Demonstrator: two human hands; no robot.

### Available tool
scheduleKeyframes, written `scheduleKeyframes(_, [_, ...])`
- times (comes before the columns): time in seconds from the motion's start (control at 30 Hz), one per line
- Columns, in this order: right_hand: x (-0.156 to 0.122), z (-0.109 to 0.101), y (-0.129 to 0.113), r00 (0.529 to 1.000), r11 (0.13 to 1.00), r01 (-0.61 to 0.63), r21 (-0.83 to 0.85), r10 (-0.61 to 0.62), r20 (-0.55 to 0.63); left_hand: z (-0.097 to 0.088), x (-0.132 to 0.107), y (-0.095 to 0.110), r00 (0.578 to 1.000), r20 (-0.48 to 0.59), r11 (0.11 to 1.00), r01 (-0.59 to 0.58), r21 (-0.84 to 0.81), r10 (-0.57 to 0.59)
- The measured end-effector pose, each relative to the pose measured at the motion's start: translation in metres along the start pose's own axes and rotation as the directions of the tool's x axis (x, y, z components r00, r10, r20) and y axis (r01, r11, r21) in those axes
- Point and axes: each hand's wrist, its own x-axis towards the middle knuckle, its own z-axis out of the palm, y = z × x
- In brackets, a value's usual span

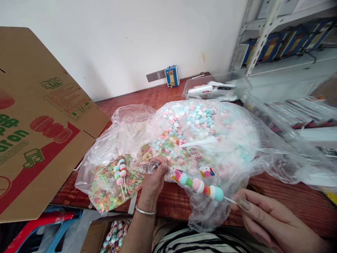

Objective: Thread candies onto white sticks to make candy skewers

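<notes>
My left hand (155, 177) pinches a clear printed wrapper (150, 167), one end showing past the fingers. On the other side, a marshmallow candy skewer (198, 185) in blue, green, pink, white and orange meets the wrapper's colourful end. How far it sits inside I cannot tell. My right hand (268, 214) is closed on the skewer's white stick. Two more skewers (121, 172) lie on a bag of fruit-coloured gummies (105, 189) at left. Behind my hands spreads a large clear bag (237, 140) of pastel marshmallows (201, 117), with another wrapper (207, 171) and white sticks (198, 142) on top.
A large cardboard box (47, 140) stands at left. At the back are a blue device (172, 76) and a clear plastic bin (188, 84) with tools. Shelving (263, 45) rises at right. Below the table edge, a carton (94, 235) holds wrapped skewers.
</notes>
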Motion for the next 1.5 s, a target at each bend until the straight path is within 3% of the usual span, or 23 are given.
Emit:
scheduleKeyframes(0.13, [0.001,0.012,0.006,0.999,0.972,-0.035,0.232,0.032,0.018,0.003,0.001,0.001,1.0,-0.002,1.0,0.024,0.006,-0.024])
scheduleKeyframes(0.27, [0.0,0.021,0.006,0.999,0.95,-0.045,0.309,0.047,0.001,0.006,0.002,0.0,0.998,-0.026,0.998,0.055,0.019,-0.055])
scheduleKeyframes(0.43, [0.0,0.022,0.013,0.991,0.977,0.01,0.212,0.019,-0.133,0.008,0.002,0.001,0.992,-0.041,0.99,0.124,0.072,-0.121])
scheduleKeyframes(0.7, [-0.002,0.016,0.011,0.98,0.993,0.09,-0.078,-0.102,-0.172,0.014,0.003,0.001,0.979,-0.109,0.971,0.187,0.148,-0.172])
scheduleKeyframes(0.97, [0.001,0.023,0.017,0.98,0.991,0.042,0.127,-0.016,-0.197,0.019,0.002,-0.002,0.994,-0.061,0.985,0.098,0.142,-0.09])
scheduleKeyframes(1.03, [0.002,0.025,0.018,0.979,0.987,0.025,0.159,0.008,-0.203,0.022,0.003,-0.003,0.994,-0.039,0.991,0.102,0.089,-0.099])
scheduleKeyframes(1.13, [0.004,0.03,0.016,0.983,0.983,0.013,0.185,0.021,-0.182,0.034,0.003,-0.004,0.978,-0.052,0.975,0.194,-0.107,-0.2])
scheduleKeyframes(1.23, [0.006,0.038,0.013,0.992,0.959,0.011,0.283,0.025,-0.124,0.05,0.002,-0.005,0.948,-0.061,0.9,0.275,-0.339,-0.312])
scheduleKeyframes(1.37, [0.012,0.052,0.014,0.997,0.909,-0.009,0.416,0.041,-0.069,0.067,0.001,-0.007,0.931,0.002,0.791,0.312,-0.526,-0.366])
scheduleKeyframes(1.43, [0.015,0.056,0.016,0.993,0.936,0.042,0.35,0.0,-0.121,0.072,0.001,-0.008,0.917,0.002,0.762,0.332,-0.557,-0.398])
scheduleKeyframes(1.5, [0.017,0.057,0.017,0.967,0.981,0.155,0.12,-0.126,-0.219,0.076,0.0,-0.008,0.9,-0.02,0.748,0.349,-0.564,-0.436])
